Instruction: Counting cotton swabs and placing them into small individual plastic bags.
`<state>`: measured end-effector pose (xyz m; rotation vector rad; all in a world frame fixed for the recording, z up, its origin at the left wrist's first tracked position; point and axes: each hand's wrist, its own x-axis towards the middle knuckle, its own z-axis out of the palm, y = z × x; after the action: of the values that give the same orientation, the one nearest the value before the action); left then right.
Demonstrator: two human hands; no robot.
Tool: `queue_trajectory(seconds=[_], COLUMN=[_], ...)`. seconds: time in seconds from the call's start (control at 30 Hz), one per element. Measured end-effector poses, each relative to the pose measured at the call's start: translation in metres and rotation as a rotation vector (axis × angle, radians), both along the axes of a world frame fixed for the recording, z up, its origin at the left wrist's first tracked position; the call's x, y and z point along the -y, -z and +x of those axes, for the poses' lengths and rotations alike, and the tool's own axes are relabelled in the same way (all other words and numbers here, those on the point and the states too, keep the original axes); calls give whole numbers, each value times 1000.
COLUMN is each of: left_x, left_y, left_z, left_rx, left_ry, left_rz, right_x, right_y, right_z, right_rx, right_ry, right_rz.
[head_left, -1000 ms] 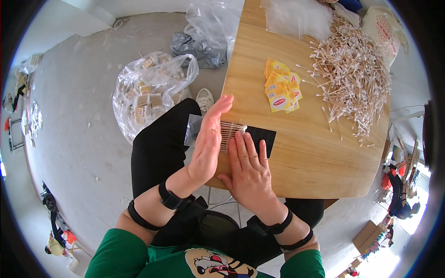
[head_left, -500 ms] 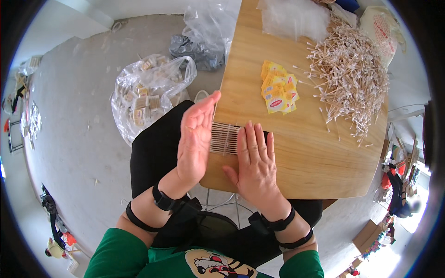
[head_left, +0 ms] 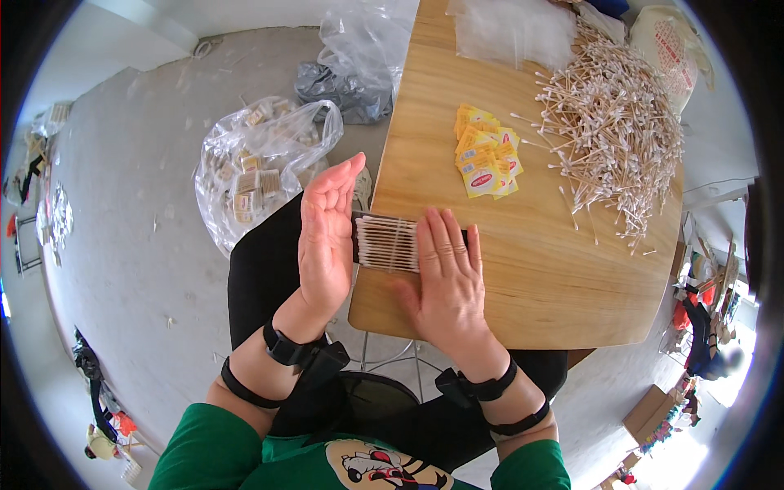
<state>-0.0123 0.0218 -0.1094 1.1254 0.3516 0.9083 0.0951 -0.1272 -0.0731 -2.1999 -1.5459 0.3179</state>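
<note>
Right fingers [head_left: 439, 242] flat, slightly parted, over slim, white-tipped wooden swabs [head_left: 385, 244]; left fingers [head_left: 331, 194] upright, loosely together.

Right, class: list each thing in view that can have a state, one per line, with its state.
Left hand: open, held edgewise beside the row's left end
Right hand: palm down, covering the row's right end
Row of cotton swabs: lined up side by side
Yellow printed cards: overlapping, loosely piled
Cotton swab heap: loose, jumbled
Clear floor bag: holding swab packs
Grey plastic bag: crumpled
</note>
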Motion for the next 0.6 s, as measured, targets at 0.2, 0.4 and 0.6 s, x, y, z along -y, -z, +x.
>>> queue_trajectory(seconds=[0.2,0.4,0.6], left_x=[5,4,7], left_y=[1,1,-1], left_z=[5,6,7], left_rx=[-15,-6,-11], left_ry=[30,63,98], left_rz=[-56,-50,4], right_x=[-13,-29,-29], right_y=[9,10,8], right_z=[32,44,44], right_rx=[-95,-149,-71], right_ry=[78,49,20], right_rz=[274,315,312])
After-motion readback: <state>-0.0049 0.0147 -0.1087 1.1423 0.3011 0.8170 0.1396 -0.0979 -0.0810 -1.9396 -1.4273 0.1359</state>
